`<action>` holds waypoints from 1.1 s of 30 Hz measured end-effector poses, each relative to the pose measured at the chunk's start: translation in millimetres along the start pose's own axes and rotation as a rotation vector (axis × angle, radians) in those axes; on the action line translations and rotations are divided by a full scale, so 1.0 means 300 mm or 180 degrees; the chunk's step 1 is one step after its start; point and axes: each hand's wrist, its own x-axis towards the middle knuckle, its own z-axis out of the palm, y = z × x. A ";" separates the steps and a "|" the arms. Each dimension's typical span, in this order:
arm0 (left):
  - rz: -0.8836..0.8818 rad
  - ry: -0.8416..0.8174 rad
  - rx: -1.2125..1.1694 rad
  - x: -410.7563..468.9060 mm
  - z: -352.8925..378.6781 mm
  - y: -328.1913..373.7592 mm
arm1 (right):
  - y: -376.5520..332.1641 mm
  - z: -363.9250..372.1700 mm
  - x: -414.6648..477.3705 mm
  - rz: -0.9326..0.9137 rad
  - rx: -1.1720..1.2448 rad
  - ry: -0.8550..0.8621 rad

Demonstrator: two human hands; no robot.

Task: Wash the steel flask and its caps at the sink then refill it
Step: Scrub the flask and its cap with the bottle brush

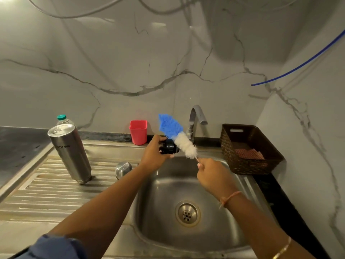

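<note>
- Over the sink [158, 202], we find the right hand [214, 177] clenched on the handle of the bottle brush [179, 137].
- The left hand [154, 155] grasps the black inner cap [169, 146], with the bristles touching it. We advise rotating the cap against the bristles, threads included.
- The steel flask [70, 152] and steel outer cap [123, 169] stand on the drainer.
</note>
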 end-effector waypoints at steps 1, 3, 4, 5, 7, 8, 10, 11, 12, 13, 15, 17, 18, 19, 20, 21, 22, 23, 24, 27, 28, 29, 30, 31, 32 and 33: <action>-0.0006 0.0106 0.0060 0.010 -0.006 -0.002 | -0.004 0.006 -0.013 -0.0021 -0.0025 -0.0004; -0.0081 0.0334 0.0070 0.037 -0.026 -0.007 | -0.023 0.035 -0.050 -0.0126 -0.0037 0.0028; -0.0084 0.0387 0.0083 0.047 -0.031 -0.013 | -0.029 0.047 -0.067 -0.0185 -0.0093 0.0053; -0.0046 0.0371 0.0126 0.051 -0.033 -0.020 | -0.035 0.055 -0.074 -0.0206 -0.0142 0.0077; 0.0130 0.0187 0.0185 0.046 -0.028 -0.029 | -0.042 0.050 -0.043 -0.0124 -0.0149 0.0133; 0.0252 0.0054 0.0213 0.036 -0.021 -0.027 | -0.041 0.041 -0.015 -0.0027 -0.0116 0.0107; 0.0443 -0.0096 0.0329 0.026 0.000 -0.021 | -0.039 0.023 0.032 0.0135 -0.0037 -0.0036; 0.0481 -0.0061 0.0370 0.027 0.007 -0.019 | -0.040 0.021 0.044 0.0154 -0.0022 -0.0058; 0.0462 0.0032 0.0372 0.032 0.010 -0.014 | -0.040 0.025 0.044 0.0126 -0.0038 -0.0040; 0.0385 0.0178 0.0324 0.040 0.007 -0.011 | -0.041 0.034 0.032 0.0068 -0.0075 0.0001; 0.0172 0.0409 0.0146 0.057 -0.009 -0.006 | -0.045 0.064 -0.009 -0.0103 -0.0179 0.0054; 0.0106 0.0424 0.0100 0.057 -0.022 -0.013 | -0.045 0.085 -0.042 -0.0200 -0.0287 0.0106; 0.0135 0.0342 0.0117 0.049 -0.023 -0.012 | -0.041 0.086 -0.040 -0.0197 -0.0357 0.0154; 0.0206 0.0236 0.0133 0.041 -0.019 -0.016 | -0.035 0.083 -0.026 -0.0165 -0.0407 0.0203; 0.0311 0.0116 0.0108 0.035 -0.014 -0.018 | -0.028 0.075 -0.006 -0.0106 -0.0407 0.0229; 0.0409 0.0012 0.0068 0.031 -0.006 -0.023 | -0.025 0.064 0.017 -0.0019 -0.0347 0.0214; 0.0480 -0.0035 0.0036 0.027 0.002 -0.021 | -0.026 0.050 0.035 0.0068 -0.0263 0.0164; 0.0515 -0.0019 0.0025 0.027 0.008 -0.019 | -0.033 0.040 0.046 0.0128 -0.0189 0.0116; 0.0491 0.0024 -0.0012 0.031 0.015 -0.017 | -0.041 0.035 0.051 0.0147 -0.0145 0.0090; 0.0231 0.0220 -0.0270 0.039 0.017 -0.008 | -0.072 0.039 0.025 -0.0003 -0.0117 0.0133; 0.0194 0.0318 -0.0334 0.041 0.014 -0.006 | -0.080 0.042 0.007 -0.0081 -0.0127 0.0178; 0.0173 0.0403 -0.0331 0.046 0.008 -0.009 | -0.086 0.044 -0.008 -0.0147 -0.0144 0.0224; 0.0172 0.0453 -0.0307 0.050 0.003 -0.013 | -0.089 0.045 -0.020 -0.0196 -0.0188 0.0262; 0.0156 0.0479 -0.0293 0.050 -0.001 -0.016 | -0.090 0.046 -0.029 -0.0242 -0.0270 0.0290; 0.0145 0.0490 -0.0313 0.044 -0.004 -0.012 | -0.090 0.047 -0.034 -0.0288 -0.0364 0.0319; 0.0152 0.0499 -0.0358 0.039 -0.004 -0.015 | -0.090 0.049 -0.033 -0.0326 -0.0411 0.0350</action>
